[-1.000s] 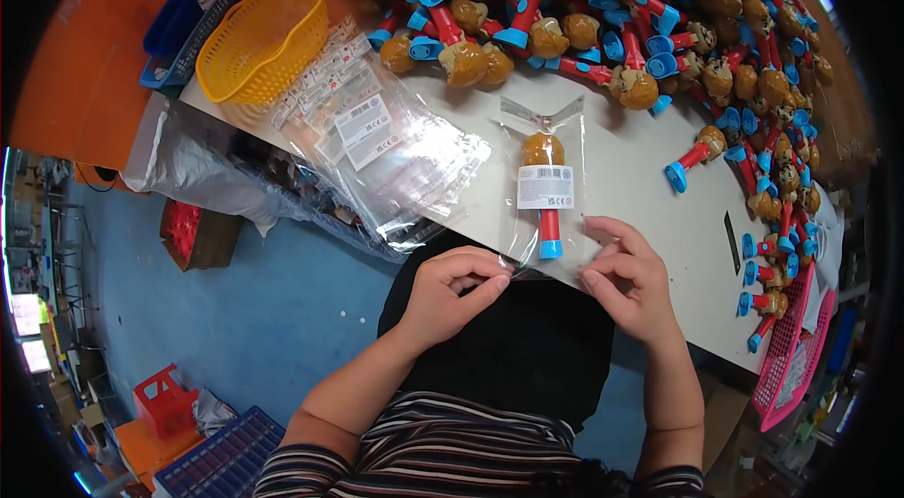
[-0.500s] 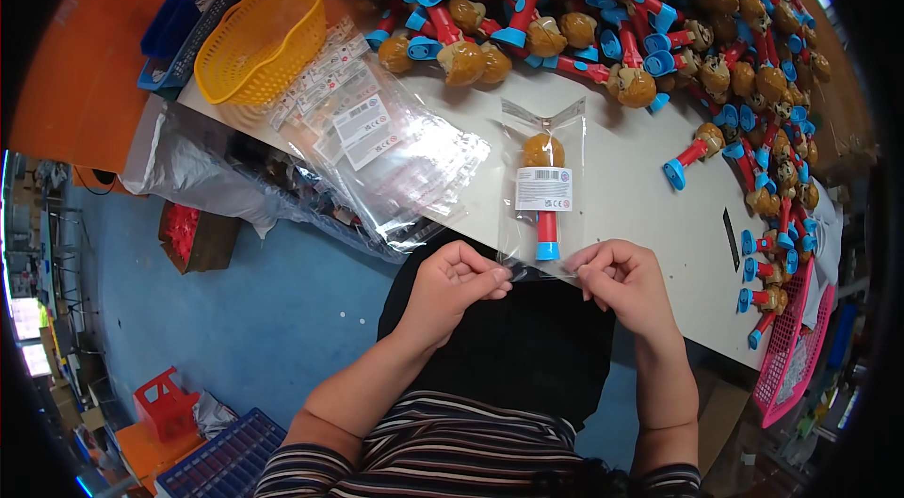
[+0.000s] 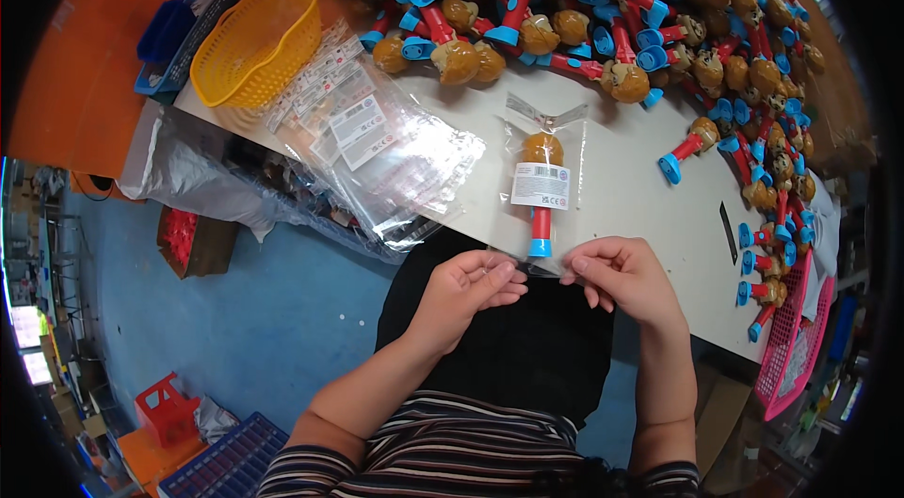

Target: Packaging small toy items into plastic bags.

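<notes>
A clear plastic bag (image 3: 574, 133) lies on the table in front of me, holding a toy dispenser (image 3: 540, 225) with a shiny brown head, red stem and blue foot. A white printed label (image 3: 540, 185) covers part of the toy. My left hand (image 3: 471, 298) is closed at the bag's near left corner, thumb against fingers. At the near right corner, my right hand (image 3: 623, 280) pinches the film between thumb and forefinger, its other fingers loosely curled. The bag's near edge sits between both hands, at the table's front edge.
Many similar dispensers (image 3: 626, 82) are heaped along the back and right of the table. To the left lie flat clear bags (image 3: 414, 154) beside a yellow basket (image 3: 306, 23). A pink basket (image 3: 780, 361) stands at the right edge; a dark strip (image 3: 729, 232) lies nearby.
My left fingers have bent further round the bag's corner, and my right fingers have shifted slightly on the other. The bag and toy have stayed nearly in place.
</notes>
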Motion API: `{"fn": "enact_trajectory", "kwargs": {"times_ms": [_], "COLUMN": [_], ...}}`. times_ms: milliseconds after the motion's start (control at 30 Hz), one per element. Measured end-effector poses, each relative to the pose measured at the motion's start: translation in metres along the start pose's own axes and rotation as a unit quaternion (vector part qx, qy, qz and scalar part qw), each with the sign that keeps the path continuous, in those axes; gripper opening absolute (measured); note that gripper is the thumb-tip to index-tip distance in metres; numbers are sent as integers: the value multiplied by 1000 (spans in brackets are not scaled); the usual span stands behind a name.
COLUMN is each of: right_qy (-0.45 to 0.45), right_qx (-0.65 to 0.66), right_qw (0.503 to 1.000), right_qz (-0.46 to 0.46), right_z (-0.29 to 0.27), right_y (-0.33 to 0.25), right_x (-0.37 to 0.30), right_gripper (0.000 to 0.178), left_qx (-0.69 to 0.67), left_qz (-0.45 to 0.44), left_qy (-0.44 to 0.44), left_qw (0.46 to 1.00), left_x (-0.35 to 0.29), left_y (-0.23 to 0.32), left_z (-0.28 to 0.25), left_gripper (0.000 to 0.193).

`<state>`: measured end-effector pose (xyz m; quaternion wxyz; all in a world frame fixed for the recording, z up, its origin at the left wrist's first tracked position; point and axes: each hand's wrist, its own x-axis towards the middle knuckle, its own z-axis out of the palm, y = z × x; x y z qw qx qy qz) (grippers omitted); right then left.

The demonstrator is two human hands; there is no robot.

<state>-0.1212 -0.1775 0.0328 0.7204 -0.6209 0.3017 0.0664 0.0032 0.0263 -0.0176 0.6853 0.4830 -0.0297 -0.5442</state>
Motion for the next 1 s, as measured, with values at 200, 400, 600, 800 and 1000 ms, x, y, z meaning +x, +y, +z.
{"fn": "enact_trajectory", "kwargs": {"times_ms": [200,400,600,800,1000], "right_qy": [-38,-59,-58,-30,54], "right_qx": [-32,-56,-34,41,57], "right_qw": [999,997,998,999,996], "right_qz": [5,13,21,14,-47], "right_z": [-3,-3,-4,-10,11], "right_y": [-5,-6,-5,8,19], "right_x": [1,3,1,-9,-36], "right_gripper": [15,14,9,11,48], "left_qx": [-3,-14,9,7,55], "left_qz": [10,19,49,40,55], "left_qy": [2,-1,6,-2,-13], "left_qw": [1000,1000,999,999,997], "left_x": [1,1,1,-1,-3], "left_y": [-1,-4,-5,-3,4], "left_z": [2,4,4,3,4], "left_gripper": [23,19,13,10,20]}}
